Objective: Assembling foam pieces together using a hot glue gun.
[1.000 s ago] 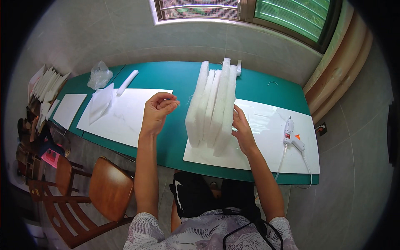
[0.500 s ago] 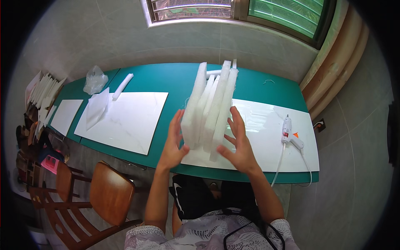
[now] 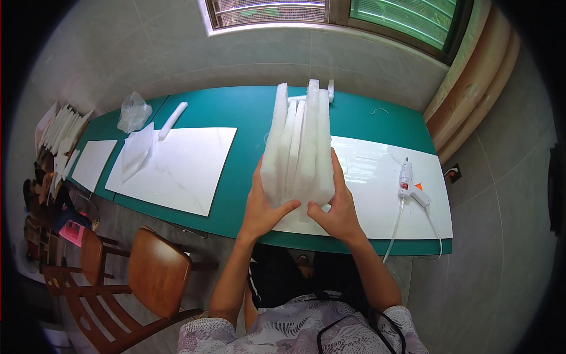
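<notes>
Several thick white foam slabs [image 3: 303, 141] stand on edge side by side, their long sides running away from me. My left hand [image 3: 263, 206] presses against the near left side of the bundle. From the other side my right hand [image 3: 339, 213] grips the near right corner. Both thumbs lie across the near end of the slabs, close to each other. The fingers behind the outer faces are partly hidden. Under the slabs lies a glossy white board [image 3: 377, 203] on the green table [image 3: 236, 171].
A white glue gun [image 3: 407, 186] with its cord rests on the board's right. Further left are another white board [image 3: 183, 177], a white roll [image 3: 173, 121], a thin white sheet [image 3: 138, 152] and a clear plastic bag [image 3: 135, 112]. Wooden chairs [image 3: 158, 271] stand at lower left.
My hands have closed in on the slabs from both sides. The slabs are pressed closer together and stand straighter, with their far ends slightly further left.
</notes>
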{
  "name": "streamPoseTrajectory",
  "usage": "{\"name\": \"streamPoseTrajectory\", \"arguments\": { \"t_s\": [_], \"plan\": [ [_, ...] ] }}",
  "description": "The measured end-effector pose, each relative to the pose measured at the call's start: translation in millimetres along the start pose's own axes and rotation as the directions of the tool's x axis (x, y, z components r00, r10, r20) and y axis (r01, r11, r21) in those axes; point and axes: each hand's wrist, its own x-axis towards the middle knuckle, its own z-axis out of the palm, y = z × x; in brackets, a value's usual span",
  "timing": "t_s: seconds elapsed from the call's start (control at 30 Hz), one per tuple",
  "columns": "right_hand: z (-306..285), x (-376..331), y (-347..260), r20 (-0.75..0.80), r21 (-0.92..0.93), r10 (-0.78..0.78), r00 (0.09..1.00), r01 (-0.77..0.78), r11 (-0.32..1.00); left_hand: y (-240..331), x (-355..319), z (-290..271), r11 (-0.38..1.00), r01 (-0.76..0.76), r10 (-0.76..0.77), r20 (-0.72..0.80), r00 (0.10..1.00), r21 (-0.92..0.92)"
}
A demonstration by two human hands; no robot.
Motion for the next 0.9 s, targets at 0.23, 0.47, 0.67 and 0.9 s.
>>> {"name": "streamPoseTrajectory", "arguments": {
  "t_s": [0.23,0.47,0.67,0.9],
  "plan": [
    [-2,-1,-1,-0.074,0.071,-0.071,0.995,0.076,0.995,-4,2,11,0.997,-0.038,0.044,-0.084,0.995,0.068],
    [2,-8,15,-0.113,0.264,0.06,0.992,-0.028,0.964,-12,2,21,0.875,-0.286,0.393,-0.226,0.891,0.391],
    [-8,-11,27,-0.195,0.268,0.099,0.976,-0.044,0.962,-22,7,-2,0.896,-0.162,0.314,-0.331,0.89,0.413],
    [-48,-22,45,-0.341,0.757,0.503,0.794,-0.085,0.648,-30,21,-59,0.994,0.002,0.064,-0.585,0.809,0.113]
  ]
}}
